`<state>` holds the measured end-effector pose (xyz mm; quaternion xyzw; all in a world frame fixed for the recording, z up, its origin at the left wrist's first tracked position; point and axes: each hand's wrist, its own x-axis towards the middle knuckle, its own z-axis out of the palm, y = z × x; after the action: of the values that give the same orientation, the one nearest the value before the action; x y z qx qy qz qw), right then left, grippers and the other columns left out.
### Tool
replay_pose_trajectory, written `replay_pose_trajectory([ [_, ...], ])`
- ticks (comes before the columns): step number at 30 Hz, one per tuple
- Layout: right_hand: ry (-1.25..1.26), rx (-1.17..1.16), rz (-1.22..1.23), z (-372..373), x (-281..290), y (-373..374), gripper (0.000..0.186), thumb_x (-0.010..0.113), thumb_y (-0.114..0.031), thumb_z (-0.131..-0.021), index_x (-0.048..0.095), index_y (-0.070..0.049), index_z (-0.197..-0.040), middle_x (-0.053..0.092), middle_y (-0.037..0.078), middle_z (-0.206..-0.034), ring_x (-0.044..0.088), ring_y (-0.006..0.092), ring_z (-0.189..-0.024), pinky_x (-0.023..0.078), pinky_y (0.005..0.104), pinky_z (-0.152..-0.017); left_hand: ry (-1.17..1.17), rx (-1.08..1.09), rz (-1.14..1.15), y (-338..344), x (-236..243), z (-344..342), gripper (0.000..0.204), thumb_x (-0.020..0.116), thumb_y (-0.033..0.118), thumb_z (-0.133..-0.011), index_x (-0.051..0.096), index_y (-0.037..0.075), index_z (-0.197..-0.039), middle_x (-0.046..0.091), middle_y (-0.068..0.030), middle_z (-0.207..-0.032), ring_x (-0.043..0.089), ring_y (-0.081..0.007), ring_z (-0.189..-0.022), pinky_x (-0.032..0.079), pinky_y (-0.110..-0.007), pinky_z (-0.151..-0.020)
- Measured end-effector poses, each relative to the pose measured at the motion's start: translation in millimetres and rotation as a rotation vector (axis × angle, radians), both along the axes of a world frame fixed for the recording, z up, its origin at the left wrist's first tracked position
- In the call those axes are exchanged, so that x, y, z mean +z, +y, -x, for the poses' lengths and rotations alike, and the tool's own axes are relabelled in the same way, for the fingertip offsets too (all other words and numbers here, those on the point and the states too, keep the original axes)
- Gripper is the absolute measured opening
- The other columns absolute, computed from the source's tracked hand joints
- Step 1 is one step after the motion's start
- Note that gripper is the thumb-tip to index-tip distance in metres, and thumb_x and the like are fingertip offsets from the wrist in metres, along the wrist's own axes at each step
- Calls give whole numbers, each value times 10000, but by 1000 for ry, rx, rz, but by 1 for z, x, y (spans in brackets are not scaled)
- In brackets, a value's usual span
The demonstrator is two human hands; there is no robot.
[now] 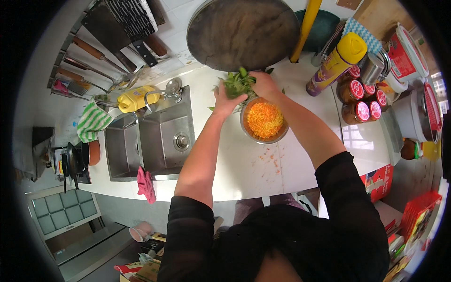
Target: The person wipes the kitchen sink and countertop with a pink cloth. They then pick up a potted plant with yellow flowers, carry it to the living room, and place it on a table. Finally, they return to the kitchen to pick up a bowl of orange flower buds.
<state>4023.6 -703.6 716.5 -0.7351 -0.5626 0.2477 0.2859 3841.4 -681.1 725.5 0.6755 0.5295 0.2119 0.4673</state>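
The counter (239,176) bore a bowl (244,124). Near its far left edge, greens (238,84) were held between the left hand (226,102) and right hand (264,84). Orange shreds (264,120) filled the bowl; scraps (270,160) lay before it.

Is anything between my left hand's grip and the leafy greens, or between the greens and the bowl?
Nothing visible blocks the left hand's grip: it touches the leafy greens. Toward the bowl, only the left thumb lies along the greens' near edge; no other object stands between.
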Motion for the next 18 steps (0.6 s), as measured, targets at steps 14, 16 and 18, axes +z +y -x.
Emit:
replay_pose_trajectory([
  [14, 341, 403, -294, 89, 53, 18, 222, 607, -97, -777, 595, -45, -993, 577, 151, -1017, 564, 318, -943, 447, 368, -830, -622, 327, -69, 1, 6, 21, 310, 533, 26, -825, 518, 28, -1135, 577, -56, -1014, 554, -142, -912, 460, -269, -770],
  [16, 305, 443, -494, 84, 61, 13, 248, 625, -104, -769, 601, -51, -1010, 555, 134, -1058, 557, 297, -971, 438, 364, -861, -602, 383, -73, 6, 6, 37, 256, 546, 32, -838, 536, -9, -1090, 598, -73, -992, 565, -159, -885, 460, -281, -764],
  [18, 307, 428, -621, 63, 68, 5, 268, 628, -69, -771, 607, -58, -1038, 532, 108, -1073, 571, 251, -940, 454, 332, -853, -669, 525, -46, 5, 10, 49, 276, 584, 34, -827, 536, -19, -1093, 600, -82, -1013, 566, -167, -883, 461, -287, -761],
])
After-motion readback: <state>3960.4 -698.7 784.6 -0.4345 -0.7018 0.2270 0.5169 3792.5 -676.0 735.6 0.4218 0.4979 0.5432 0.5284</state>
